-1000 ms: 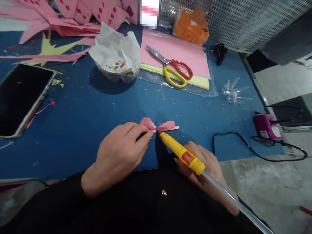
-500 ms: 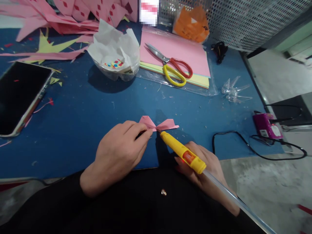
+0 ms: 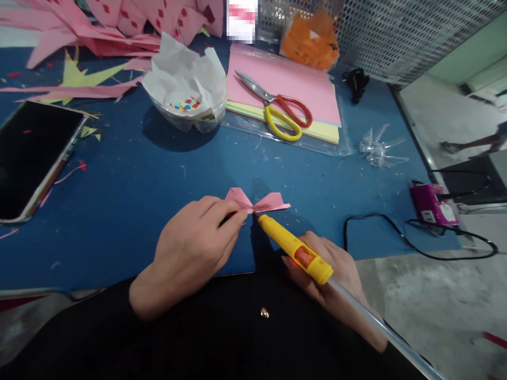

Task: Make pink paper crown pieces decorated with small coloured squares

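Between the fingertips of my left hand (image 3: 198, 243) is one wing of a small pink folded-paper bow (image 3: 271, 202), pinched near its middle. My right hand (image 3: 328, 264) is closed around a yellow hot glue gun (image 3: 291, 244), and part of its grip is hidden under the hand. The gun's nozzle meets the lower edge of the bow at its narrow centre. A long clear glue stick (image 3: 376, 319) runs out of the gun's back, over my right wrist.
Scissors (image 3: 273, 103) lie on a stack of coloured paper (image 3: 277, 68). A paper-lined clear bowl (image 3: 186, 89) holds small bits. A phone (image 3: 35, 153) lies left, near pink paper cut-outs (image 3: 103, 31). A purple box (image 3: 433, 205) with a black cable (image 3: 380, 215) sits right.
My hands and the bow stay nearly in place, with the glue gun shifted very slightly left. A person's leg and foot now show at the far right.
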Available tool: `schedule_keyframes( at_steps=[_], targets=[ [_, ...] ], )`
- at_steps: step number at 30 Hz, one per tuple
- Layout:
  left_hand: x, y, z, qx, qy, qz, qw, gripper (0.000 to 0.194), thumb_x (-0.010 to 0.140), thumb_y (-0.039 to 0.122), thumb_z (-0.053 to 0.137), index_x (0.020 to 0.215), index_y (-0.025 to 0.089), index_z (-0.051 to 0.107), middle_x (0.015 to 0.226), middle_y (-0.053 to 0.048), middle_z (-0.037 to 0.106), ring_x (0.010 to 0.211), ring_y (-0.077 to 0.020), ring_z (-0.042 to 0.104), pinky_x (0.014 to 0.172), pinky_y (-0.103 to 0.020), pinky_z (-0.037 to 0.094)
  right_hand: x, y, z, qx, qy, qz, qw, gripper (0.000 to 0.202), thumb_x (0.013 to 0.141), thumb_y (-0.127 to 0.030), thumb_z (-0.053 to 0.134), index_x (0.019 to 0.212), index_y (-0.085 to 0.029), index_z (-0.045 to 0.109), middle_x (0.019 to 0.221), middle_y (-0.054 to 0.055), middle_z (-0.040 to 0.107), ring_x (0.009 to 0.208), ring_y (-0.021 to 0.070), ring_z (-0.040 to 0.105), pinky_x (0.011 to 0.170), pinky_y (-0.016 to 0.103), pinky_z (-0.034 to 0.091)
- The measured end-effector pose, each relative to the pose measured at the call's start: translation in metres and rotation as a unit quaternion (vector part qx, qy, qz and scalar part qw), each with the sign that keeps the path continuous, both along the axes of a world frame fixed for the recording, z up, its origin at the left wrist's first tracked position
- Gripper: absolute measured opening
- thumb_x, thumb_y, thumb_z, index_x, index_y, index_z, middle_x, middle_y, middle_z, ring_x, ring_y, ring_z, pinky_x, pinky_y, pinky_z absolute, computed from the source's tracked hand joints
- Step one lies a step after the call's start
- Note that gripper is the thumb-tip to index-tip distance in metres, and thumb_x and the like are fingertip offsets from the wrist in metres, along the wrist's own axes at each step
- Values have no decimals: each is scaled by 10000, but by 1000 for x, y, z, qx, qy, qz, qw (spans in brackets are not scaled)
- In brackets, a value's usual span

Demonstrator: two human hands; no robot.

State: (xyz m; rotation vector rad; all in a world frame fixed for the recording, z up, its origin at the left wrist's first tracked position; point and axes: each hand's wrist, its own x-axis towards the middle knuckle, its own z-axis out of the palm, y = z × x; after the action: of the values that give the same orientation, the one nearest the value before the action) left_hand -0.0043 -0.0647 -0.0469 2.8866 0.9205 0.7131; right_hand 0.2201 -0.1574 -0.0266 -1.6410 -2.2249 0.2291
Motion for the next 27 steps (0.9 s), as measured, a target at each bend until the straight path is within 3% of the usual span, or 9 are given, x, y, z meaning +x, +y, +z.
schedule_keyframes(
  at_steps=[10,17,27],
  targets=[
    [1,0,2,4,-4,2,1000,232,961,161,557,1086,108,745,969,-105,750,803,-272,664,641,-404,519,5,-7,0,-4,24,-37,999,242,1003,-344,451,788,-232,457,644,-15,517,505,123,488,464,257,355],
    [0,1,-1,4,5,2,1000,235,958,162,568,1120,101,727,981,-111,747,826,-269,658,657,-396,513,14,-17,-1,-25,2,-107,994,214,1004,-349,478,825,-232,482,661,-24,512,531,130,489,491,271,361],
    [-1,0,1,0,1,0,1000,218,948,148,576,1094,110,732,982,-103,744,835,-279,662,668,-417,530,16,-17,-2,-19,-17,-114,993,246,1009,-374,467,811,-229,492,646,-24,523,518,134,498,488,279,363]
  ],
)
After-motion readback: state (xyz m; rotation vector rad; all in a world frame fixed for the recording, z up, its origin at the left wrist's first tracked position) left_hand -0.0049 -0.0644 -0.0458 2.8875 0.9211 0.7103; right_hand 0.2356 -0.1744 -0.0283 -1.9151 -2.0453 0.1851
